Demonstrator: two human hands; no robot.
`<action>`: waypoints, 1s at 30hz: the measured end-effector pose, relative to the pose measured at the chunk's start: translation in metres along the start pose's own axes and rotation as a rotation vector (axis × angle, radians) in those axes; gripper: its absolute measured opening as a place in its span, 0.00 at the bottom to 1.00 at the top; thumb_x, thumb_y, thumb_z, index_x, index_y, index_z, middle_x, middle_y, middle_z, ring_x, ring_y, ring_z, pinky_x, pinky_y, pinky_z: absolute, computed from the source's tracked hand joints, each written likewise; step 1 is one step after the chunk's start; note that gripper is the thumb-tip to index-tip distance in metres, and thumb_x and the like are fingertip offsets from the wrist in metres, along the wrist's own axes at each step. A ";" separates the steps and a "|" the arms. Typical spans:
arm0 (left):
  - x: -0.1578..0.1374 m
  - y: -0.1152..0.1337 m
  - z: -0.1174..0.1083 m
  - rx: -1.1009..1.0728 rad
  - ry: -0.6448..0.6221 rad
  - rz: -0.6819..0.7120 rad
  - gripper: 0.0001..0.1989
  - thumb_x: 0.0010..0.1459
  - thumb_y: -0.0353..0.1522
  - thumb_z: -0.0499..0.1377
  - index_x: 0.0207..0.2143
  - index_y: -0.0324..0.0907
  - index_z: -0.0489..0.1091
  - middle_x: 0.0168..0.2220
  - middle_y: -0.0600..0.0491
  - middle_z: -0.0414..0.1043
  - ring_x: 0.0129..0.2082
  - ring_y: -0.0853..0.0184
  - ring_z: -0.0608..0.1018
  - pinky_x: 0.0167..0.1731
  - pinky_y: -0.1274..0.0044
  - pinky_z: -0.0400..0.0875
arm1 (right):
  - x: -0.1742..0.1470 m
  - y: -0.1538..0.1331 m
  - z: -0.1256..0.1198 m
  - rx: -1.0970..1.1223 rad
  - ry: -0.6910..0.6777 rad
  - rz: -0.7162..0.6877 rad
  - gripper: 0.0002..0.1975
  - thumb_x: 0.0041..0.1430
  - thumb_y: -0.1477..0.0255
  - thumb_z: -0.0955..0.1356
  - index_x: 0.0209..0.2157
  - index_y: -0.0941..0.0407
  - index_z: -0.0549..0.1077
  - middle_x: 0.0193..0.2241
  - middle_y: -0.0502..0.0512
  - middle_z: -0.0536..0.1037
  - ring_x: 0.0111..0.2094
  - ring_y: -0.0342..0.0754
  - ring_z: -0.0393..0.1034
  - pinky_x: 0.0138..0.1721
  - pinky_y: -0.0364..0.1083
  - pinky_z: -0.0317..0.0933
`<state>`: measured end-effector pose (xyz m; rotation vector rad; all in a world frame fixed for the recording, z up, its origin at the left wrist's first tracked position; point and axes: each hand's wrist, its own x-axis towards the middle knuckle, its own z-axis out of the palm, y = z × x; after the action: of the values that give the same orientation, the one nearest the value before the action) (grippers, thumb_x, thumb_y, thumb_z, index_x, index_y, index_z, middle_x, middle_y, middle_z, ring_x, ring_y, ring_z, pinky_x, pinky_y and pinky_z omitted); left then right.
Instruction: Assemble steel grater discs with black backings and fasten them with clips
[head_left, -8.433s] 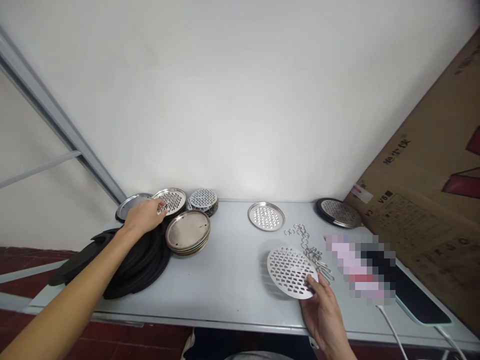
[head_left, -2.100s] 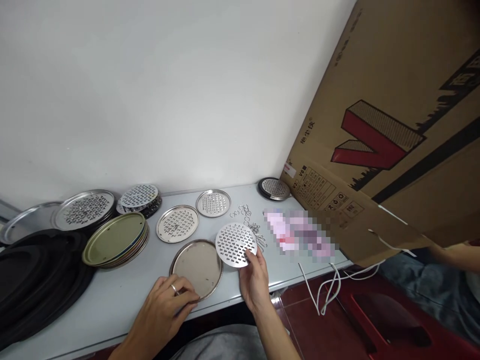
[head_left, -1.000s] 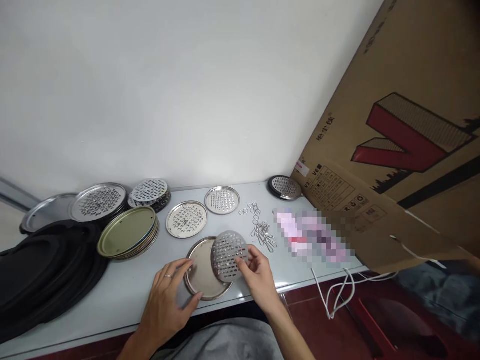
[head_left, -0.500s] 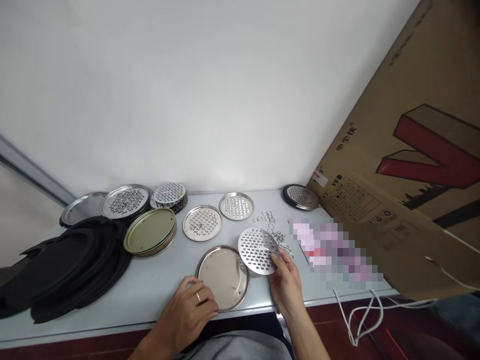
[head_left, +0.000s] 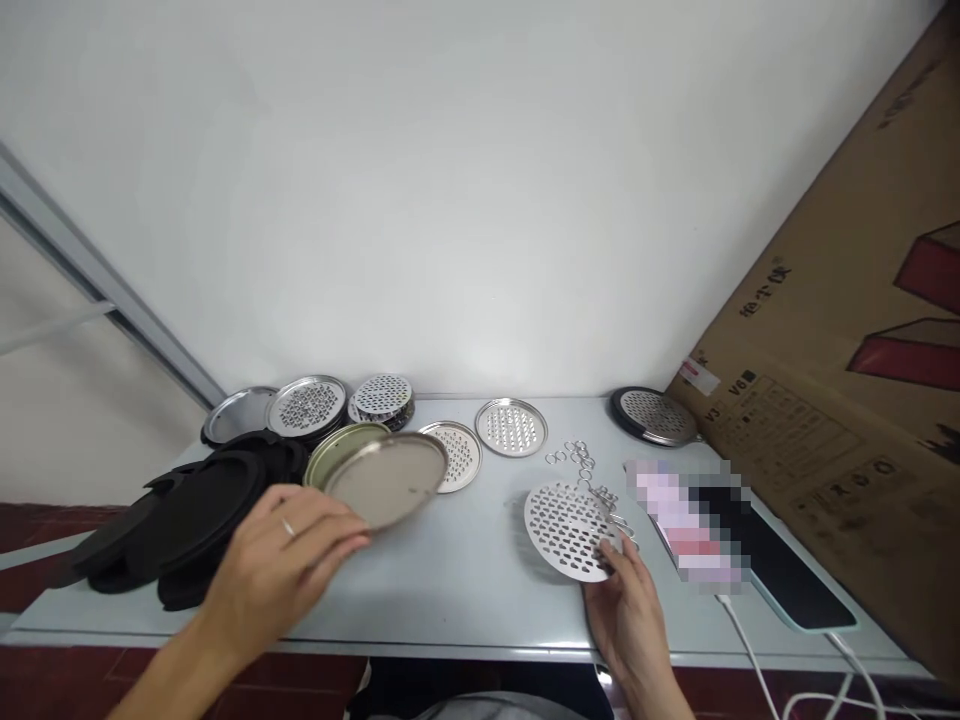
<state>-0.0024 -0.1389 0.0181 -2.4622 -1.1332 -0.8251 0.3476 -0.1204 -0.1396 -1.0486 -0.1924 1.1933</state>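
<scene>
My left hand (head_left: 277, 560) is closed on the edge of a round, shallow metal plate (head_left: 394, 480), lifted and tilted above the table. Behind that plate is a stack of similar plates with an olive-green one (head_left: 326, 450) on top, partly covered from view. Between the thumb and fingers of my right hand (head_left: 630, 605) is a thin perforated metal disc (head_left: 562, 530), tilted over the table's front. Small metal rings (head_left: 581, 455) and clips (head_left: 604, 497) lie just beyond that disc. Two rimmed grater plates, one at the back (head_left: 512, 428) and one half hidden (head_left: 466, 460), rest on the table.
Black round plastic parts (head_left: 202, 510) are piled at the left. Behind them stand stacks of grater plates (head_left: 307, 405) and perforated discs (head_left: 382, 393). A black-based grater (head_left: 656, 415) sits at back right, near a large cardboard box (head_left: 810, 400). A phone (head_left: 795, 570) with a white cable lies at right.
My left hand has picked the metal plate up off the table and carried it left toward the green-topped stack. My right hand still holds the perforated disc. The view has shifted left.
</scene>
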 end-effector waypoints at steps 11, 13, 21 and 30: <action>-0.022 -0.191 -0.062 0.735 -0.138 -0.127 0.22 0.71 0.45 0.52 0.37 0.38 0.77 0.33 0.60 0.75 0.33 0.74 0.77 0.34 0.84 0.57 | 0.002 -0.002 0.001 -0.061 -0.001 -0.010 0.23 0.43 0.66 0.79 0.44 0.52 0.78 0.40 0.51 0.82 0.41 0.49 0.76 0.38 0.44 0.71; -0.033 -0.213 -0.061 0.752 -0.178 -0.111 0.25 0.71 0.47 0.49 0.37 0.38 0.78 0.34 0.60 0.76 0.32 0.74 0.77 0.33 0.85 0.54 | 0.002 -0.002 0.002 -0.073 0.010 -0.014 0.24 0.43 0.66 0.79 0.44 0.52 0.78 0.40 0.51 0.82 0.41 0.49 0.75 0.38 0.44 0.71; -0.052 -0.245 -0.051 0.683 -0.214 -0.107 0.27 0.72 0.46 0.48 0.36 0.37 0.78 0.32 0.59 0.77 0.29 0.74 0.77 0.29 0.86 0.57 | 0.001 -0.002 0.005 -0.013 0.028 0.000 0.19 0.42 0.68 0.80 0.38 0.52 0.78 0.37 0.48 0.81 0.39 0.45 0.74 0.36 0.40 0.69; 0.009 -0.125 -0.013 0.283 -0.238 0.015 0.12 0.69 0.36 0.56 0.36 0.43 0.78 0.34 0.53 0.77 0.35 0.65 0.78 0.37 0.75 0.67 | 0.002 0.000 0.003 -0.080 0.034 -0.044 0.19 0.43 0.67 0.79 0.39 0.53 0.77 0.38 0.50 0.82 0.38 0.46 0.74 0.35 0.42 0.69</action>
<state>-0.0981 -0.0600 0.0386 -2.3685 -1.2140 -0.3425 0.3465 -0.1168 -0.1387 -1.1281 -0.2374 1.1349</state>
